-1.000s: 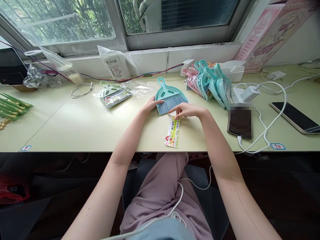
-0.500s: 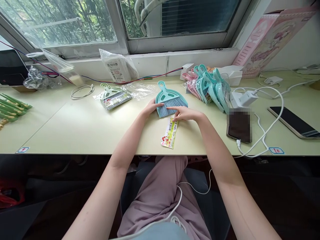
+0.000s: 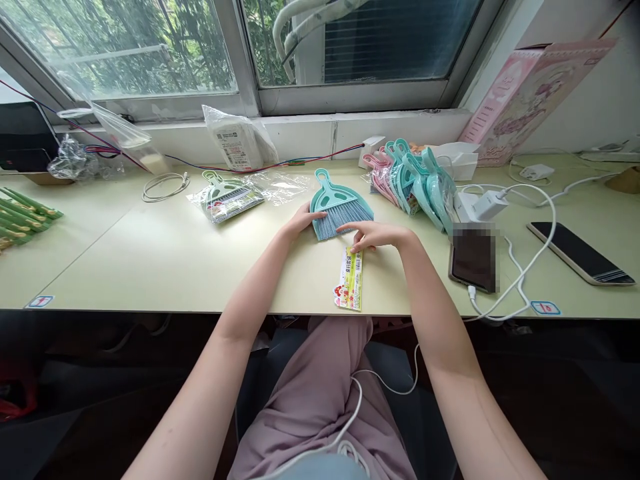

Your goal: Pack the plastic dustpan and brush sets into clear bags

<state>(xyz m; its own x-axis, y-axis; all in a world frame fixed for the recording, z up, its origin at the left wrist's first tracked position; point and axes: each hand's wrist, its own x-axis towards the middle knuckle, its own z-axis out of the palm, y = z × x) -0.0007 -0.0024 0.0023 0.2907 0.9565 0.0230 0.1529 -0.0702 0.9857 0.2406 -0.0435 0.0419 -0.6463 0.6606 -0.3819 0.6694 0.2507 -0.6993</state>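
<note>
Turquoise plastic, smooth and fan-shaped: a brush-and-dustpan set (image 3: 330, 195) with a looped handle pointing away from the person, its grey-blue bristles (image 3: 343, 219) fine, straight and spread toward the near edge. Printed card (image 3: 351, 283), narrow, yellow and white with red figures at its lower end, extends from the right fingertips toward the person. Clear film, crinkled and glossy, covers a packaged set (image 3: 233, 201), located beyond the left fingers and to their left. Bundle of pink and turquoise sets (image 3: 420, 180), also filmed, lies beyond the right fingers and to their right. Tabletop (image 3: 150, 267) pale yellow-green, smooth.

Pose: left hand (image 3: 302, 220) grips the set at its left side, thumb laid across the bristle edge; forearm reaches forward and inward. Right hand (image 3: 374, 235) bends inward at the wrist, back of the hand upward; index finger extends left, at the near edge of the bristles, while thumb and curled fingers close on the top end of the card. Set lies between the two hands, left of the right knuckles.

Hidden or unclear: left fingers below the thumb mostly covered by the dustpan; card's top end covered by the right fingers. Cannot tell whether the index fingertip touches the bristles, nor whether the card rests flat. Small print illegible. Phone (image 3: 473, 263), right of the right fingers, has a pixelated screen.
</note>
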